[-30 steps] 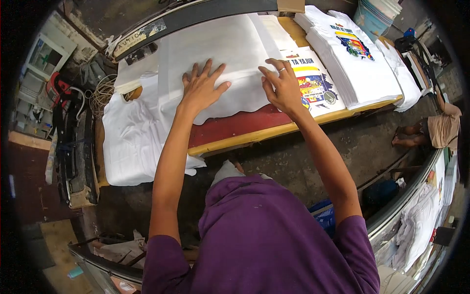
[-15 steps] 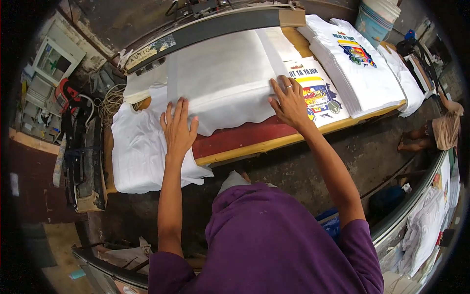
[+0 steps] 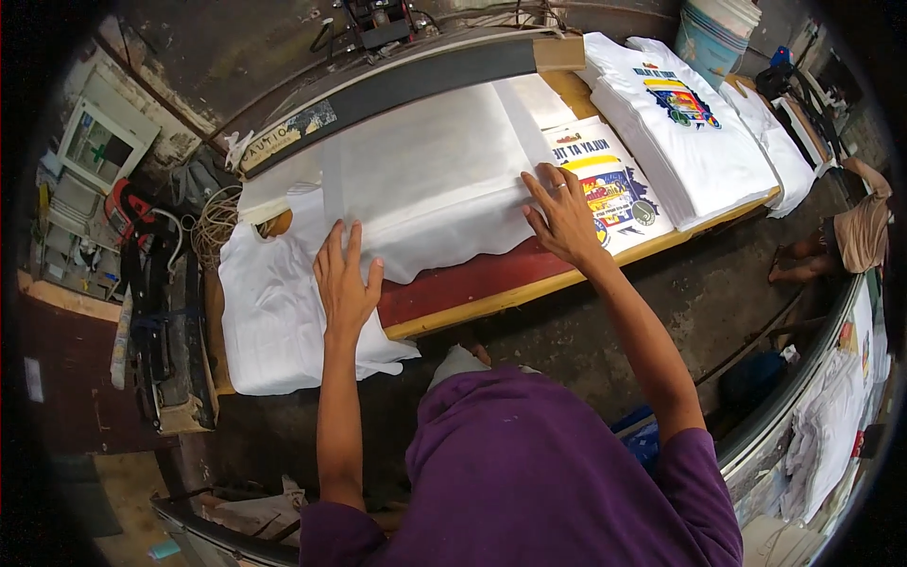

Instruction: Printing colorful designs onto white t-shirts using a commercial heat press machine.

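A thin, translucent white sheet [image 3: 435, 170] lies over a white cloth [image 3: 453, 227], whose wavy near edge rests on a red board [image 3: 472, 280]. At the left side of the sheet, my left hand [image 3: 345, 288] lies with fingers stretched and thumb apart. My right hand [image 3: 567, 215], a ring on one finger, is spread at the sheet's right edge. Neither hand grips anything. Right beside the right hand is a printed paper sheet [image 3: 614, 203] with a colourful design. White shirts [image 3: 274, 312] are heaped left of my left hand.
A stack of white shirts [image 3: 680, 151], the top one printed, stands on the table's right. Along the far side runs a long dark bar [image 3: 416, 99]. Behind the stack is a bucket [image 3: 710, 42]. Coiled cord [image 3: 215, 227] hangs at left. Another person [image 3: 860, 250] is at far right.
The view has tilted slightly, so the table sits lower in the picture. My left hand has slid a little nearer to me; my right hand stays at the sheet's right edge.
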Tool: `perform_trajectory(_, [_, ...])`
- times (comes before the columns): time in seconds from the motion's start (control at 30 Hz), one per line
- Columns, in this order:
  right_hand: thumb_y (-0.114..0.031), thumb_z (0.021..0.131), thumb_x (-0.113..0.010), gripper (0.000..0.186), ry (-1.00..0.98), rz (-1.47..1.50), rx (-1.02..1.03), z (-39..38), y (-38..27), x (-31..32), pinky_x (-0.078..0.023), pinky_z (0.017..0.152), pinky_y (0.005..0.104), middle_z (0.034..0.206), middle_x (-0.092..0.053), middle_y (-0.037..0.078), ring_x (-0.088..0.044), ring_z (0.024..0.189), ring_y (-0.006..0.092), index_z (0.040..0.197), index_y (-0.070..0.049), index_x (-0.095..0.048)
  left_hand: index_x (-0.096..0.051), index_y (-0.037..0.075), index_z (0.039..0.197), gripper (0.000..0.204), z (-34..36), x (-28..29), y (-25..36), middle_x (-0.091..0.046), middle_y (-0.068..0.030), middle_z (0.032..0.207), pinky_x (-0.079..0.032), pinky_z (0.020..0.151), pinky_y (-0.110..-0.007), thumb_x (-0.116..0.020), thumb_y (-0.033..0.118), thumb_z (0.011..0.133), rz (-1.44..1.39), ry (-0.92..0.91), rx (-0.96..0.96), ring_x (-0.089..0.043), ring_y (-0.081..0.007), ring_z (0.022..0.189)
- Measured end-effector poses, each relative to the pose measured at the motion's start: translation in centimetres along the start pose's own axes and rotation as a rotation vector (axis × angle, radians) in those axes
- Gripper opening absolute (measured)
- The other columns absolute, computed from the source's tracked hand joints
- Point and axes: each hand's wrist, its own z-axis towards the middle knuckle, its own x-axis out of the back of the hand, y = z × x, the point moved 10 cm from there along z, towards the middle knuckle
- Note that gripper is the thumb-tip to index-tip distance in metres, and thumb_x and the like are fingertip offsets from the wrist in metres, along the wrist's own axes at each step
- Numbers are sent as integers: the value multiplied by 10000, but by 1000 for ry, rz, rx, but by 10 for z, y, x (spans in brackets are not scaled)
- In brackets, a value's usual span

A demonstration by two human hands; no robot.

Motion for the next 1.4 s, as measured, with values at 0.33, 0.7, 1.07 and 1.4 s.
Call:
perform_trajectory(0.33, [-249, 853, -615, 475, -13, 0, -10, 0, -2, -2, -368, 1001, 500, 1332, -422, 235, -397, 1205, 418, 1294, -100, -522, -512, 64, 1313, 523, 0, -5, 2, -412, -161, 1404, -317, 1026, -499, -592, 208, 816, 1, -29, -25, -370, -387, 1265])
perform_trajectory(0.7, [-37, 876, -553, 375, 636, 114, -119, 51, 54, 119, -329, 979, 431, 1164, -543, 186, -447, 1104, 337, 1250, -5, -554, -466, 29, 1340, 557, -15, 27, -28, -399, -217, 1407, -320, 1041, -497, -595, 168, 816, -88, 56, 122, -400, -420, 1235])
perform_trajectory(1.07, [-207, 791, -628, 165, 855, -170, 663, 379, -177, 258, -437, 856, 417, 927, -596, 159, -513, 1008, 360, 859, -68, -687, -665, 0, 1013, 321, -46, 74, -60, -578, -198, 1176, -462, 865, -434, -563, -92, 723, -231, 377, 304, -562, -364, 1035])
perform_trajectory(1.4, [-667, 904, -354, 716, 161, -45, 198, 581, -105, 172, -446, 907, 386, 1075, -658, 200, -621, 1022, 339, 1152, -60, -642, -690, -27, 943, 340, -10, 144, -83, -638, -162, 1082, -489, 829, -353, -515, -155, 682, -492, 708, 295, -609, -291, 973])
